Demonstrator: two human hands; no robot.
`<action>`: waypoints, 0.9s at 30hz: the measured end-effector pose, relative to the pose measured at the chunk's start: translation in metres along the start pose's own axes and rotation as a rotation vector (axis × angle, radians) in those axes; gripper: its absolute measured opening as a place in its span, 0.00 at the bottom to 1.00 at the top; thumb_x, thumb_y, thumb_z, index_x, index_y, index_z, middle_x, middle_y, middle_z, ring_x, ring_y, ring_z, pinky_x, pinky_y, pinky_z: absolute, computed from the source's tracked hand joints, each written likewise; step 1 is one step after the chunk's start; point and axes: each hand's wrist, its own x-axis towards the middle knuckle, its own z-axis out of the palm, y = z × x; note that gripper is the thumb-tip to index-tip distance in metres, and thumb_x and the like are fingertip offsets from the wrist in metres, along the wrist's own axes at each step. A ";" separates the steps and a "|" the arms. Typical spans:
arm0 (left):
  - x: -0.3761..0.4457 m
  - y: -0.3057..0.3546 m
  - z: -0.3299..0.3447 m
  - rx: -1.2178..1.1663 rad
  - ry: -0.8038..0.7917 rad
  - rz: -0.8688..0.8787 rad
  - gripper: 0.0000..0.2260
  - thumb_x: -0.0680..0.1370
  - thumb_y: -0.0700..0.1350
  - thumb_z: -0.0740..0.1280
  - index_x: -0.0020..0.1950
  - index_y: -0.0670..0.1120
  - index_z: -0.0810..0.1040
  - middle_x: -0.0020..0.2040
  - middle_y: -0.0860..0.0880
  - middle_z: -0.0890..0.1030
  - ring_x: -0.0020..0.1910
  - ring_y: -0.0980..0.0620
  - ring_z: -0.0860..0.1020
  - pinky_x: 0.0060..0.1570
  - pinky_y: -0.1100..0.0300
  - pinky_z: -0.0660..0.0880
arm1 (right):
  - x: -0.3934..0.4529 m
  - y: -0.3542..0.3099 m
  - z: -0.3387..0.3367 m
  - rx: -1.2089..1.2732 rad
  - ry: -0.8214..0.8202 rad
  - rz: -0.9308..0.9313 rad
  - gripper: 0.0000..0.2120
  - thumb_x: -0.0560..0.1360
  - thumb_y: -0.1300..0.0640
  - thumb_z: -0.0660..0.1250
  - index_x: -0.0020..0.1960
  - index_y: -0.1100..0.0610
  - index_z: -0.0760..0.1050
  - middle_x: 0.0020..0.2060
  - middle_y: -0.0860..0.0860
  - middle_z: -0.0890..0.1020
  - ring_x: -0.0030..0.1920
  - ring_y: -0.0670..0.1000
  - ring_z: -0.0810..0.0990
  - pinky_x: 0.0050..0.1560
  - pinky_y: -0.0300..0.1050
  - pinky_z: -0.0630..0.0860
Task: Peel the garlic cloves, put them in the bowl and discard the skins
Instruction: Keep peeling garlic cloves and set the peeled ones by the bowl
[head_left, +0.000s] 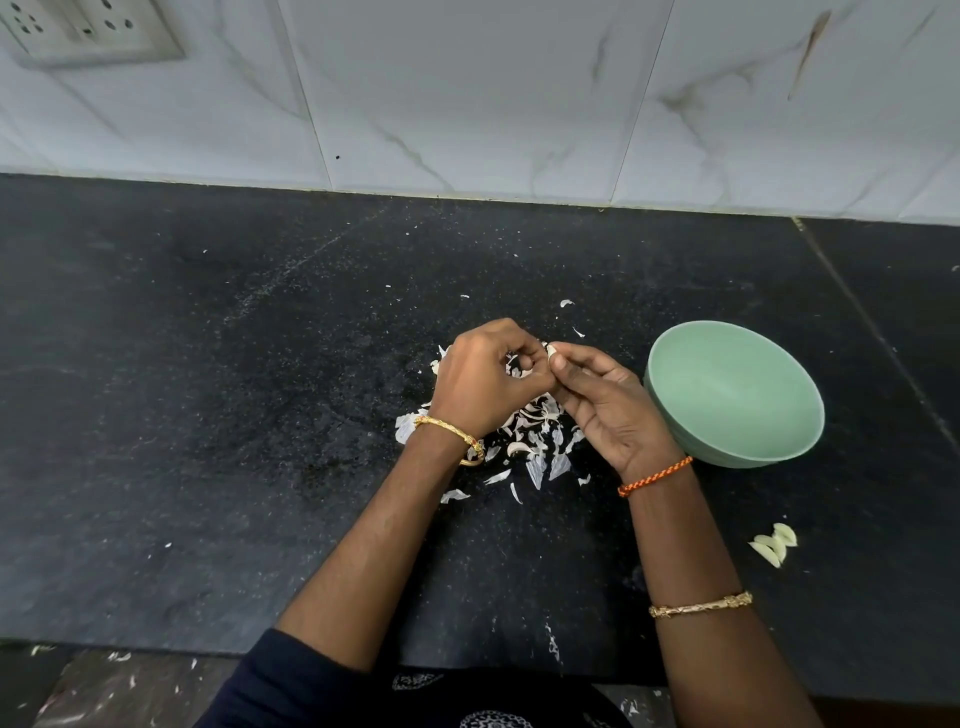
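The garlic clove (551, 352) sits pinched between both hands above the skins (535, 441) — left hand (488, 379) and right hand (602, 400), each grip closed on it — and could slip, missing the empty bowl (732, 395) beside them on the bench (208, 415).

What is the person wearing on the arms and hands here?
Bare forearms. The left hand has a gold bangle at the wrist. The right hand has an orange braided thread at the wrist and a gold bracelet farther up the forearm. A dark sleeve shows near the left elbow.
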 end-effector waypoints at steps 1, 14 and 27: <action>0.001 0.000 -0.001 -0.017 -0.003 0.005 0.04 0.69 0.45 0.72 0.38 0.46 0.80 0.34 0.53 0.77 0.29 0.61 0.69 0.31 0.68 0.63 | 0.000 0.000 0.001 -0.007 0.006 -0.004 0.09 0.70 0.67 0.67 0.50 0.63 0.77 0.40 0.54 0.85 0.43 0.47 0.85 0.45 0.36 0.80; 0.001 -0.012 -0.006 -0.299 -0.041 -0.093 0.05 0.74 0.41 0.69 0.46 0.50 0.81 0.44 0.54 0.81 0.30 0.49 0.71 0.30 0.58 0.71 | -0.001 -0.005 0.005 0.014 0.017 0.089 0.07 0.74 0.70 0.65 0.51 0.66 0.78 0.45 0.57 0.85 0.42 0.48 0.84 0.41 0.35 0.80; 0.001 -0.017 -0.007 -0.164 -0.111 -0.122 0.03 0.74 0.40 0.71 0.45 0.46 0.83 0.37 0.60 0.79 0.25 0.59 0.68 0.28 0.71 0.66 | -0.004 -0.007 0.003 -0.346 0.081 -0.056 0.08 0.70 0.70 0.70 0.50 0.65 0.80 0.42 0.59 0.85 0.44 0.51 0.85 0.47 0.37 0.80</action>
